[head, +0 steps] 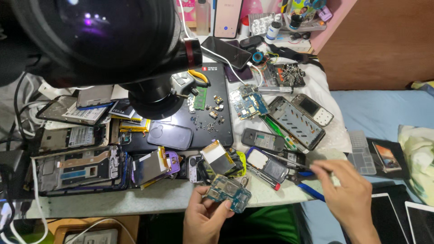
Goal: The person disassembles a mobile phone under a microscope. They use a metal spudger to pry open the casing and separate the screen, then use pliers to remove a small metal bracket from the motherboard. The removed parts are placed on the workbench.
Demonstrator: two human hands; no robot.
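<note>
**Bare circuit board held over a crowded bench edge: drop and snag hazards noted**

A blue-green circuit board (228, 193) is held at the lower centre of the frame, just in front of the table edge (135, 203). It is pinched by the left hand (205, 219), fingers closed around its lower side. The right hand (350, 194), at lower right, is closed around a thin tool (289, 158) whose tip reaches toward the dismantled phones; whether the tip touches anything cannot be told.

Risks, as judged:
- The board is gripped only along one side and hangs off the table; a slip would send it to the floor.
- Loose screws and small parts (205, 122) are scattered on the dark mat (221, 86) at centre; they could be swept off or mixed by a passing sleeve.
- The blue-handled pliers (309, 187) overhang the table edge beside the right hand and could be knocked down.
- The white cable (217, 52) crosses the upper centre and could be snagged.

Count: one held board; two hands; one further bare board cluster (248, 104) right of the mat; one large empty phone frame (296, 122); one microscope head (104, 36) filling the upper left. Phone shells and screens are stacked at left; an exact count cannot be made.
</note>
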